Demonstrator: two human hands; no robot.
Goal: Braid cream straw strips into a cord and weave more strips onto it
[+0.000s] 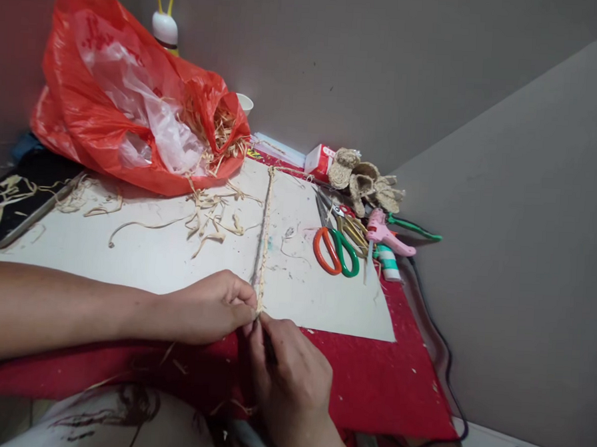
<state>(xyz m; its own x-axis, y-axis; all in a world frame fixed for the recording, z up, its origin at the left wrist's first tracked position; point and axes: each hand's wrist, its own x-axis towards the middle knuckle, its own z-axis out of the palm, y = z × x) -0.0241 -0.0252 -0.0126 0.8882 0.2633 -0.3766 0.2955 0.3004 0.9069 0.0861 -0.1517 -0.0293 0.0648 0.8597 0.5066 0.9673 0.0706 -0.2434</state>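
The left hand [208, 309] pinched the near end of a braided straw cord [264, 248]; the right hand [295, 370], just beside it, had its thumb and fingers closed on the same end. From the fingertips the cord ran straight away across a white sheet [344, 312]. Loose straw strips [218, 236] and a red plastic bag [69, 71] lay to its left; red-and-green-handled scissors [332, 233] and a pink glue gun [382, 233] lay right.

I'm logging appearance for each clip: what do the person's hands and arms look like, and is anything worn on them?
The left hand and right hand wear no gloves, and no ring or wristwatch shows. No sleeve is in view on the left forearm or right forearm. Pale clothing with dark markings shows at the lap.
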